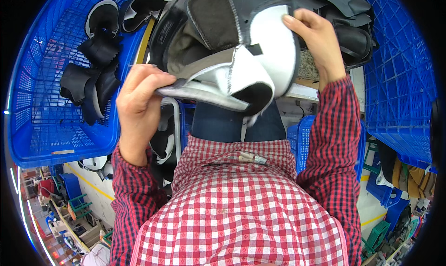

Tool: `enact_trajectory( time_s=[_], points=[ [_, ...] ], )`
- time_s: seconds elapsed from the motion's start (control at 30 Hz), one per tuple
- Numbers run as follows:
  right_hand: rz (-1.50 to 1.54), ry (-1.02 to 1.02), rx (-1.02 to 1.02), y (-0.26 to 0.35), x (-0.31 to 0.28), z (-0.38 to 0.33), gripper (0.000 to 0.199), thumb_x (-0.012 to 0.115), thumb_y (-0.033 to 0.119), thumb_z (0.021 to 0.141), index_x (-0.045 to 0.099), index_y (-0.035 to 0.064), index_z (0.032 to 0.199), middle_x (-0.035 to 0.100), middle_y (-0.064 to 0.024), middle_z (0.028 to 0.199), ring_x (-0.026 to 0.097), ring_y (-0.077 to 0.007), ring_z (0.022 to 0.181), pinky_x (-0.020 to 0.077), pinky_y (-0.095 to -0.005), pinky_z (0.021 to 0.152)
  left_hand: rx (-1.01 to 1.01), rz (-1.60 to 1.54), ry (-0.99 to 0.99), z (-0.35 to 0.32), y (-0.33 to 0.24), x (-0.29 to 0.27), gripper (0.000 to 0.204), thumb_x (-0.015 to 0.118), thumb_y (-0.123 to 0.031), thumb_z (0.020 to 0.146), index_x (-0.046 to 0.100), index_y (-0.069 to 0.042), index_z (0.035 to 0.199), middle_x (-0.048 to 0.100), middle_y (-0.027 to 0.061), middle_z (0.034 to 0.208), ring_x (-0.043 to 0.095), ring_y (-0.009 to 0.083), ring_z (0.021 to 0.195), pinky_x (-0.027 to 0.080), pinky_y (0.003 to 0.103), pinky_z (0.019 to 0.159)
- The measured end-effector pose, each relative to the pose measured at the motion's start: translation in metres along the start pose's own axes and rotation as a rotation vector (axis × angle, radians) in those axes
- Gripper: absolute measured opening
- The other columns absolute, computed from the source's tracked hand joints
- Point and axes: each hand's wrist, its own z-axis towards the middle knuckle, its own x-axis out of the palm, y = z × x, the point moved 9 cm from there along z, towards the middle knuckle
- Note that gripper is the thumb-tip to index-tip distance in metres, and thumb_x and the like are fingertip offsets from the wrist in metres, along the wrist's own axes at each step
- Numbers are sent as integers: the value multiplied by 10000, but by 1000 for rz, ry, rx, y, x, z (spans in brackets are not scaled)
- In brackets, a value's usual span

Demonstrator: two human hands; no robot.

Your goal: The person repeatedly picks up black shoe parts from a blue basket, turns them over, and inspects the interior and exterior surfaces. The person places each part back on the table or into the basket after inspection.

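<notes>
Stretched between my hands is a shoe upper point(274, 50) with a white and grey-brown lining, dark edges and stitched seams. My left hand point(139, 94) is closed on its lower left edge, thumb and fingers pinching the dark rim. On the opposite side, my right hand point(320, 38) pinches the top edge of the white panel between thumb and fingers. The upper hangs partly folded above my lap, its inside turned toward me. More black uppers point(350, 38) lie in a pile behind it, partly hidden by my right hand.
To the left stands a large blue plastic crate point(65, 147) with several black uppers point(97, 50) in it. Blue crates point(395, 80) rise on the right, and a smaller blue crate point(304, 136) sits by my right forearm. A checked apron point(232, 210) covers my front.
</notes>
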Motion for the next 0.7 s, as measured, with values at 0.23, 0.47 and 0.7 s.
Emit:
enact_trajectory(
  time_s=[0.23, 0.47, 0.7],
  points=[
    [-689, -298, -703, 67, 59, -35, 473, 804, 103, 811, 602, 130, 1237, 661, -49, 1138, 710, -283, 883, 590, -351, 680, -394, -550, -70, -12, 36, 28, 313, 624, 157, 897, 730, -24, 1130, 642, 38, 1058, 648, 101, 923, 536, 226, 785],
    [-615, 36, -733, 75, 81, -86, 599, 772, -3, 750, 617, 184, 1298, 668, -25, 1264, 692, -262, 1138, 486, -564, 1032, -451, -708, -64, -20, 45, 30, 277, 719, 123, 878, 727, 17, 1134, 637, 31, 1053, 636, 96, 904, 522, 207, 759],
    [-760, -81, -1056, 54, 81, -101, 118, 718, 184, 777, 705, 226, 887, 647, 107, 856, 638, -83, 875, 420, -383, 872, -429, -714, -170, -18, 51, 11, 168, 730, 76, 885, 731, -14, 1027, 639, 0, 928, 568, 61, 767, 440, 204, 677]
  ],
)
